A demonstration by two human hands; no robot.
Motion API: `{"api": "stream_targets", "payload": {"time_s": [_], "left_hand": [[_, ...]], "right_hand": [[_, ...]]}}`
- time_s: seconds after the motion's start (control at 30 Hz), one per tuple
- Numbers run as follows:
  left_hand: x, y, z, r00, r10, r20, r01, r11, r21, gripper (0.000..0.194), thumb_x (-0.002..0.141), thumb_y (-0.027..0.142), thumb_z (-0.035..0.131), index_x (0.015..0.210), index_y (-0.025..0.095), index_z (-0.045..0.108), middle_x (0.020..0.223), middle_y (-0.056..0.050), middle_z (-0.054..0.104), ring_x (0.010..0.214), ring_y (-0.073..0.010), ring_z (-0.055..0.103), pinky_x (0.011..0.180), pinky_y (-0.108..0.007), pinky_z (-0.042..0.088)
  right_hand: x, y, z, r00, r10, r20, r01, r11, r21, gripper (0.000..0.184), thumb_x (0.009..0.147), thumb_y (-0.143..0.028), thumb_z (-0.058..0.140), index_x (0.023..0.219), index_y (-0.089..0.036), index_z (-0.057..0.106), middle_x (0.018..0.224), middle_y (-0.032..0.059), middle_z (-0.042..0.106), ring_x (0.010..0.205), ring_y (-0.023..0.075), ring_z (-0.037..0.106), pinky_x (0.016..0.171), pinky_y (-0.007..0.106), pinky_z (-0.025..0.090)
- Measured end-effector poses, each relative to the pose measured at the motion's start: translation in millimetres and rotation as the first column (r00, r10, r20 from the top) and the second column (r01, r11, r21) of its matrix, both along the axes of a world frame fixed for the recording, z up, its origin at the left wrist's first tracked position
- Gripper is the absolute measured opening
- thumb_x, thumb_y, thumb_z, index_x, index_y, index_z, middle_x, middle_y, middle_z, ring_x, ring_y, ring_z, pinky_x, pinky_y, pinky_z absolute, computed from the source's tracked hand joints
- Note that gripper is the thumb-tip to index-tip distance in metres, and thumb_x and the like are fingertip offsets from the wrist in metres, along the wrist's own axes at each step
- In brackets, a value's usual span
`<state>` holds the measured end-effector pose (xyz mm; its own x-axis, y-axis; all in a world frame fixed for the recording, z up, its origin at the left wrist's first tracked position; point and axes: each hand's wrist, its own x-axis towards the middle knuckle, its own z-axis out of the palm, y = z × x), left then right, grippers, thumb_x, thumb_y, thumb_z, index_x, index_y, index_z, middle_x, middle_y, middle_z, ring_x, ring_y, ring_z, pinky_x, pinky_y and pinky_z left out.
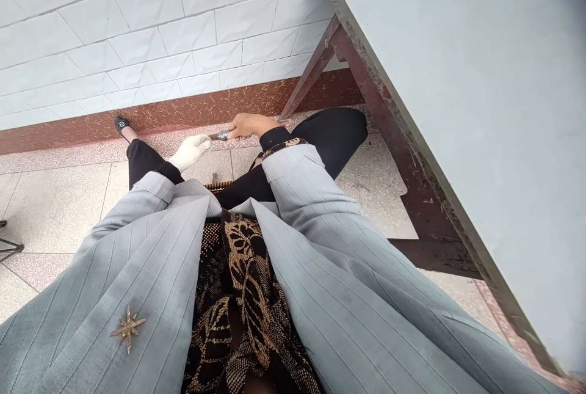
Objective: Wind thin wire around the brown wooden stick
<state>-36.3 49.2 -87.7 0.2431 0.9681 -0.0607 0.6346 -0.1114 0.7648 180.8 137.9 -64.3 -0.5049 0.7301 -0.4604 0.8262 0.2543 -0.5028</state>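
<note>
My left hand point(191, 151) wears a white knit glove, its fingers folded together above the floor in front of me. What they hold, if anything, is hidden. Bare, my right hand point(247, 126) closes around a short slim tool point(223, 135) with a silvery band and a dark brown end. That brown end points left and meets the gloved fingertips. It is too small to tell what kind of tool this is. Both hands are held low between my spread knees.
A pale tabletop point(480, 76) on dark red legs point(375, 101) rises close on my right. The tiled wall point(206, 21) with its brown skirting point(206, 104) stands ahead. Below my hands shows a striped woven edge point(218, 186). Thin black legs point(10, 247) stand at far left.
</note>
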Motion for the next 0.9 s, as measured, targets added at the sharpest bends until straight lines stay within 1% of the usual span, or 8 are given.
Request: {"api": "stream_targets", "payload": {"time_s": [0.2,0.3,0.37,0.43,0.53,0.67,0.77,0.9], "left_hand": [[-3.6,7.2,17.7,1.000,0.014,-0.006,-0.014,0.999,0.036,0.015,0.088,0.029,0.056,0.078,0.017,0.059,0.068,0.001,0.054,0.068,-0.0140,0.046,0.069,-0.030,0.037],[-6.3,10.5,21.4,0.997,0.002,0.079,0.001,0.999,-0.035,0.018,0.090,0.031,0.060,0.079,0.017,0.059,0.065,0.002,0.050,0.062,-0.0118,0.042,0.064,-0.029,0.036],[-7.5,10.8,19.8,0.984,0.007,0.181,0.010,0.996,-0.093,0.022,0.091,0.036,0.064,0.079,0.018,0.058,0.065,0.002,0.050,0.058,-0.0104,0.041,0.061,-0.028,0.035],[-7.4,8.7,15.9,0.964,0.027,0.263,0.011,0.990,-0.142,0.027,0.093,0.042,0.065,0.081,0.018,0.059,0.063,0.003,0.048,0.055,-0.0098,0.039,0.057,-0.027,0.034],[-4.8,2.6,8.9,0.951,0.014,0.310,0.058,0.973,-0.222,0.032,0.098,0.047,0.059,0.083,0.019,0.060,0.056,0.004,0.040,0.049,-0.0101,0.033,0.052,-0.027,0.030],[-1.3,-3.0,4.6,0.943,-0.034,0.331,0.126,0.957,-0.261,0.033,0.098,0.047,0.059,0.080,0.019,0.059,0.051,0.006,0.036,0.047,-0.0095,0.029,0.050,-0.027,0.026],[-0.7,-3.9,6.1,0.934,-0.052,0.355,0.141,0.962,-0.233,0.034,0.098,0.047,0.059,0.079,0.018,0.059,0.052,0.006,0.035,0.047,-0.0085,0.027,0.050,-0.027,0.024],[-0.2,-5.5,9.1,0.947,-0.090,0.309,0.158,0.966,-0.203,0.035,0.097,0.048,0.060,0.081,0.017,0.060,0.053,0.006,0.036,0.047,-0.0084,0.029,0.050,-0.027,0.022]], "right_hand": [[-0.9,-3.1,-1.7,0.967,0.233,-0.105,-0.255,0.911,-0.323,0.024,0.092,-0.035,0.076,0.087,-0.011,0.076,0.075,0.0013,0.069,0.059,0.0090,0.050,0.066,0.027,0.040],[3.2,-5.2,6.3,0.923,0.279,-0.264,-0.362,0.862,-0.354,0.025,0.092,-0.037,0.076,0.087,-0.012,0.075,0.070,-0.0013,0.066,0.059,0.0081,0.049,0.066,0.024,0.040],[8.0,-7.2,13.2,0.897,0.273,-0.348,-0.382,0.875,-0.297,0.029,0.091,-0.042,0.078,0.086,-0.014,0.075,0.072,-0.0008,0.066,0.060,0.0079,0.051,0.066,0.023,0.041],[12.5,-9.7,19.0,0.876,0.218,-0.430,-0.331,0.920,-0.208,0.034,0.091,-0.049,0.077,0.087,-0.015,0.075,0.074,0.0006,0.068,0.061,0.0083,0.052,0.065,0.023,0.042],[15.6,-10.7,21.1,0.789,0.021,-0.614,-0.090,0.992,-0.083,0.043,0.095,-0.058,0.070,0.097,-0.016,0.073,0.075,0.0024,0.069,0.061,0.0100,0.053,0.061,0.023,0.042],[13.2,0.0,9.2,0.658,-0.208,-0.724,0.274,0.961,-0.028,0.058,0.098,-0.072,0.057,0.107,-0.016,0.069,0.067,0.0033,0.064,0.058,0.0121,0.054,0.053,0.024,0.039],[10.9,11.8,-2.8,0.707,-0.288,-0.645,0.372,0.928,-0.006,0.060,0.098,-0.071,0.057,0.109,-0.013,0.069,0.069,0.0056,0.065,0.059,0.0124,0.054,0.053,0.024,0.041],[7.6,18.2,-10.6,0.797,-0.325,-0.509,0.383,0.924,0.011,0.046,0.101,-0.055,0.065,0.114,-0.011,0.072,0.078,0.0074,0.070,0.060,0.0112,0.056,0.059,0.025,0.048]]}}
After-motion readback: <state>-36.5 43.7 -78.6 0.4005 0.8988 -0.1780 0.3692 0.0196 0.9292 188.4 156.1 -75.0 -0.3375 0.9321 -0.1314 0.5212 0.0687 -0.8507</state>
